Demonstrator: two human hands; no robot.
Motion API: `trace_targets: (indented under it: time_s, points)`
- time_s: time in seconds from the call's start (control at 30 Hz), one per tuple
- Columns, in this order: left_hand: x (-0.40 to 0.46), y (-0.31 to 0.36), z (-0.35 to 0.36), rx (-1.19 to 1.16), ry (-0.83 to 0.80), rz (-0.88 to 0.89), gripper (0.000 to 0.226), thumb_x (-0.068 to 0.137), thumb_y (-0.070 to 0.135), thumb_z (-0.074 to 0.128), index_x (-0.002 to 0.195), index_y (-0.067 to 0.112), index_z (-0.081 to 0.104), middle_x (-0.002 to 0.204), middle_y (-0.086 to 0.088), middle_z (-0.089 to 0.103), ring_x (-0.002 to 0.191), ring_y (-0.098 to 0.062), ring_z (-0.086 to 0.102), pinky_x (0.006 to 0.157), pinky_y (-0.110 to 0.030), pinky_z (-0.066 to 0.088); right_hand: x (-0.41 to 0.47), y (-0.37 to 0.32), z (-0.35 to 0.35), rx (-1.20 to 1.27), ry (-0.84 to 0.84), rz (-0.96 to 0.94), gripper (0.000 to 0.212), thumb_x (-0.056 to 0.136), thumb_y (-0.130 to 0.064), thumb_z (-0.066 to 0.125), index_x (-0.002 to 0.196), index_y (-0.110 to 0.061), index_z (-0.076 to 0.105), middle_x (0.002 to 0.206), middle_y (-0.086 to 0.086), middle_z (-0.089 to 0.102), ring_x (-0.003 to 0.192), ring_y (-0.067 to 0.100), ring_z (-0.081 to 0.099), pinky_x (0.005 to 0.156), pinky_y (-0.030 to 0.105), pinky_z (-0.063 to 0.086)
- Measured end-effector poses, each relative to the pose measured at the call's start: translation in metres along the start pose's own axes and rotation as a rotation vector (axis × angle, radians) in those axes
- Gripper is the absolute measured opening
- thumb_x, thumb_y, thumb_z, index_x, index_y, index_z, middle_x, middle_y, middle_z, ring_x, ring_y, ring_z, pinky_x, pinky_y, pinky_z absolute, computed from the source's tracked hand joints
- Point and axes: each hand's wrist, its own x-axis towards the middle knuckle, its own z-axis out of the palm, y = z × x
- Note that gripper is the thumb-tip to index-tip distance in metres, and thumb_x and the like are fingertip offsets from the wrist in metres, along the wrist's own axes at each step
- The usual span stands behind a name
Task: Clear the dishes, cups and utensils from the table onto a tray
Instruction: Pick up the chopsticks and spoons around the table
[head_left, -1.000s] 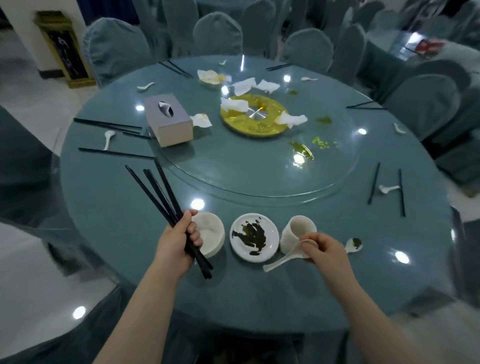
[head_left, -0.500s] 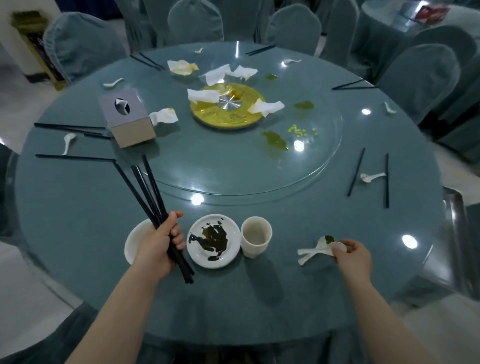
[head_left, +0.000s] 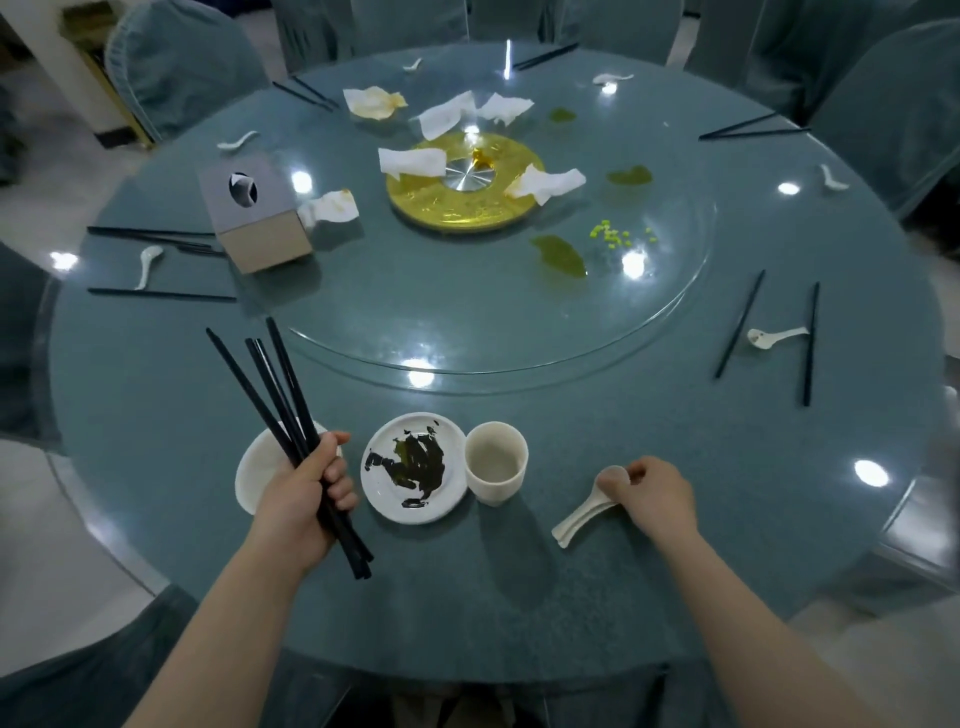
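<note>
1. Near the round table's (head_left: 675, 545) front edge, the left hand (head_left: 301, 499) is gripping a bundle of black chopsticks (head_left: 275, 405) – fingers curled round them, tips fanning upward.
2. Right hand (head_left: 657, 499) is pinching stacked white spoons (head_left: 584, 517) – handles pointing down-left, just right of the cup (head_left: 496, 462) and dirty saucer (head_left: 415, 467).

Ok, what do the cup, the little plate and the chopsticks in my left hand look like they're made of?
The cup and small plate look like glazed off-white ceramic: smooth, opaque, thick rims. It could also be melamine. The chopsticks held by the left hand look like black plastic or lacquered wood: uniformly dark, no grain visible.
</note>
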Motion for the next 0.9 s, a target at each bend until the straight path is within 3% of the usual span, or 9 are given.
trace_targets:
  time_s: [0.23, 0.4, 0.47, 0.57, 0.7, 0.9]
  points:
    - [-0.009, -0.006, -0.009, -0.048, 0.056, 0.000, 0.019, 0.098, 0.025, 0.049, 0.084, 0.014, 0.057, 0.049, 0.008, 0.032, 0.037, -0.004, 0.029, 0.034, -0.015, 0.027, -0.005, -0.017, 0.008, 0.063, 0.005, -0.059, 0.025, 0.079, -0.037, 0.069, 0.091, -0.016, 0.062, 0.086, -0.001, 0.063, 0.085, 0.019, 0.057, 0.073, 0.030, 0.042]
    - [-0.023, -0.005, -0.023, -0.030, 0.041, -0.004, 0.024, 0.096, 0.033, 0.053, 0.079, 0.016, 0.054, 0.048, 0.009, 0.029, 0.037, -0.003, 0.025, 0.031, -0.016, 0.025, -0.029, -0.007, -0.002, 0.183, 0.124, -0.077, 0.004, 0.088, -0.022, 0.059, 0.091, -0.021, 0.061, 0.091, 0.000, 0.065, 0.085, 0.016, 0.056, 0.077, 0.028, 0.041]
    - [-0.032, -0.004, -0.032, -0.007, 0.015, 0.005, 0.023, 0.096, 0.031, 0.052, 0.080, 0.015, 0.053, 0.047, 0.009, 0.029, 0.036, -0.003, 0.025, 0.031, -0.016, 0.024, -0.043, -0.004, -0.002, 0.247, 0.126, -0.113, 0.006, 0.088, -0.017, 0.059, 0.089, -0.020, 0.063, 0.091, 0.001, 0.067, 0.085, 0.017, 0.059, 0.077, 0.031, 0.045]
    - [-0.054, -0.001, -0.052, 0.011, -0.024, 0.018, 0.020, 0.098, 0.029, 0.049, 0.086, 0.013, 0.053, 0.047, 0.008, 0.031, 0.035, -0.004, 0.027, 0.031, -0.017, 0.026, -0.071, -0.011, 0.003, 0.578, -0.036, -0.090, 0.016, 0.093, -0.009, 0.053, 0.086, -0.013, 0.066, 0.090, 0.006, 0.071, 0.087, 0.021, 0.066, 0.074, 0.031, 0.052]
    - [-0.096, 0.003, -0.099, 0.030, -0.031, 0.075, 0.020, 0.098, 0.028, 0.048, 0.089, 0.011, 0.055, 0.047, 0.007, 0.033, 0.036, -0.005, 0.029, 0.032, -0.017, 0.028, -0.118, -0.030, 0.018, 0.919, -0.274, -0.004, 0.020, 0.098, -0.017, 0.048, 0.098, -0.007, 0.065, 0.095, 0.010, 0.072, 0.082, 0.023, 0.069, 0.074, 0.034, 0.053]
    - [-0.181, 0.006, -0.193, 0.037, -0.024, 0.150, 0.020, 0.098, 0.027, 0.048, 0.091, 0.009, 0.055, 0.048, 0.007, 0.036, 0.037, -0.006, 0.031, 0.033, -0.019, 0.029, -0.222, -0.067, 0.059, 0.937, -0.525, -0.030, 0.029, 0.099, -0.028, 0.042, 0.101, -0.010, 0.066, 0.097, 0.009, 0.073, 0.090, 0.024, 0.068, 0.079, 0.034, 0.050]
